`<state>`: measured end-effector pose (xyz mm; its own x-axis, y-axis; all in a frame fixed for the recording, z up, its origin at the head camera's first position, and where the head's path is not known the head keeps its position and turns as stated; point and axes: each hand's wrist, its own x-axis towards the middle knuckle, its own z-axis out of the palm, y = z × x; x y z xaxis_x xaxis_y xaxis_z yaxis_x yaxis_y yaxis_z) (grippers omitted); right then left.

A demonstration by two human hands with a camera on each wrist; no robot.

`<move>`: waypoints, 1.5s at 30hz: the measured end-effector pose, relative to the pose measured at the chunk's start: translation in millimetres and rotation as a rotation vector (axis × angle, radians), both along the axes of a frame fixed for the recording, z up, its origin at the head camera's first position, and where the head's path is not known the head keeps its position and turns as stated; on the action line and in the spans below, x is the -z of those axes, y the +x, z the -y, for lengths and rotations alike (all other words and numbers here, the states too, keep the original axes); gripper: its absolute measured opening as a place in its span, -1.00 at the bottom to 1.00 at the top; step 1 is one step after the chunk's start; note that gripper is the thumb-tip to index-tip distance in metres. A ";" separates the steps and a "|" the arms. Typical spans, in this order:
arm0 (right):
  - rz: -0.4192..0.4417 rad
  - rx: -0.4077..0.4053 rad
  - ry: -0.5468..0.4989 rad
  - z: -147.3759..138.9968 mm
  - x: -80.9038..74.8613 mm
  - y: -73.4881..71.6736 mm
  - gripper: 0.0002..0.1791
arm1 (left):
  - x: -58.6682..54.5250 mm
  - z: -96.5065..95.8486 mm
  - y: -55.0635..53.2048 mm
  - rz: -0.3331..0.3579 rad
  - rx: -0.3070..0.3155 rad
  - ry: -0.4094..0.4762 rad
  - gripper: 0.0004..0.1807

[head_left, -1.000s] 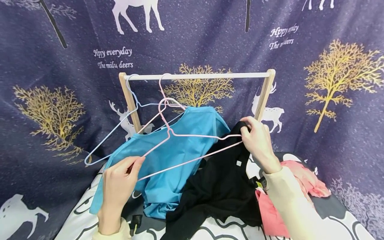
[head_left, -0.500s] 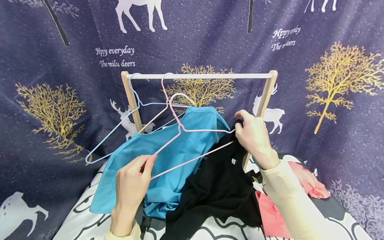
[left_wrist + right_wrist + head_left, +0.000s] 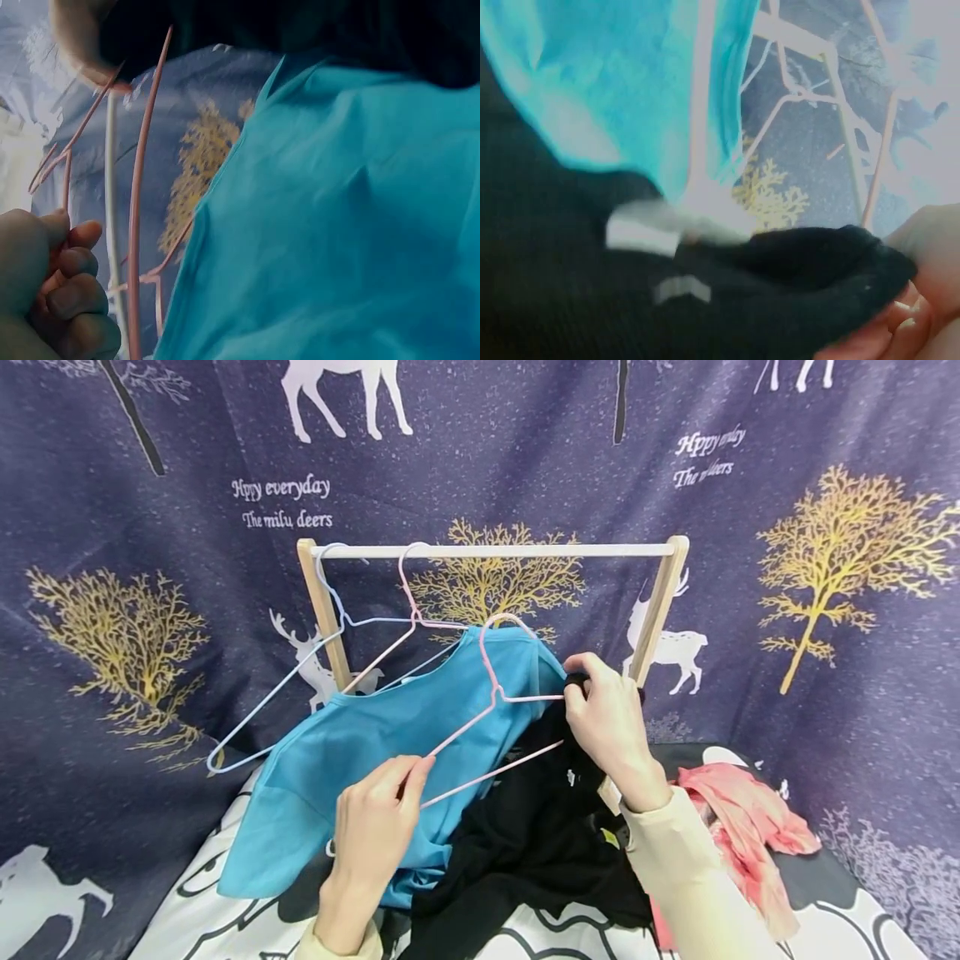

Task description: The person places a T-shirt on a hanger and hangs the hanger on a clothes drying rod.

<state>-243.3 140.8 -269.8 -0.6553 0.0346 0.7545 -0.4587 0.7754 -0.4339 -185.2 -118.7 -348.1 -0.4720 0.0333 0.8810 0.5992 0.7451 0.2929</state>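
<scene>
Shifting rightward to mid-frame, the held pink hanger appears to reach deeper into the black garment, lower centre; the left hand pinches the hanger, the right hand grips bunched garment.

Backdrop cloth: white script printed on dark fabric, in two places.
Left lettering: "Hppy everyday" on the upper line, "The milu deers" on the line below.
Right lettering: "Hppy", then a word squeezed by a fold and ending in "day"; beneath it "The" and, as far as the crease allows, "deers".
Black garment: white tags blurred in the right wrist view, any print on them unreadable.
</scene>
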 end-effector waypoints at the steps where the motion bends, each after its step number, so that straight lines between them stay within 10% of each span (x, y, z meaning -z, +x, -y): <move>1: 0.003 -0.013 -0.019 1.1 2.1 1.0 -0.70 | 1.5 -2.3 -1.1 0.012 0.009 -0.002 -0.94; 14: 0.088 -0.209 -0.006 -12.4 20.5 11.8 -0.59 | 10.5 -2.1 -10.4 0.015 0.087 0.066 -0.96; 24: -0.329 -0.295 0.345 -40.3 30.5 -9.7 -0.78 | 8.9 5.0 -12.3 0.006 0.077 0.097 -0.97; 33: -0.344 -0.465 0.284 -48.6 42.0 -13.6 -0.63 | 11.6 -1.2 -12.8 0.016 0.085 0.075 -0.95; 45: -0.407 -0.373 0.175 -29.3 44.8 13.3 -0.62 | 15.7 -14.4 -11.7 0.046 0.147 0.050 -0.94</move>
